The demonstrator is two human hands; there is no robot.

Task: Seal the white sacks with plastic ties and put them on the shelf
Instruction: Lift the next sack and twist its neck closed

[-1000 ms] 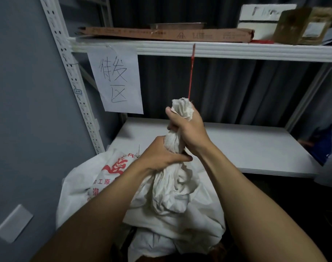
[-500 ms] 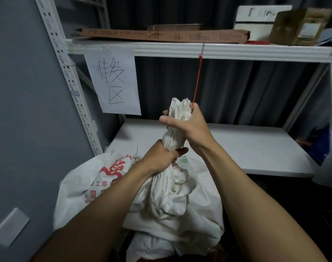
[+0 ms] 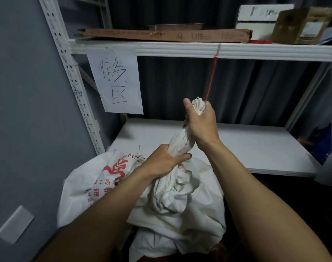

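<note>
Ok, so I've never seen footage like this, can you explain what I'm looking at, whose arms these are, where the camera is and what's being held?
There is no machine here: a person wears one wide-angle camera on the head, looking down at their own bare hands. The left hand grips the twisted neck of a white sack low down; the right hand grips its top, where a red plastic tie sticks up. A second sack with red print lies to the left. Behind is a white lower shelf, with a handwritten paper sign hanging from the upper shelf.
</note>
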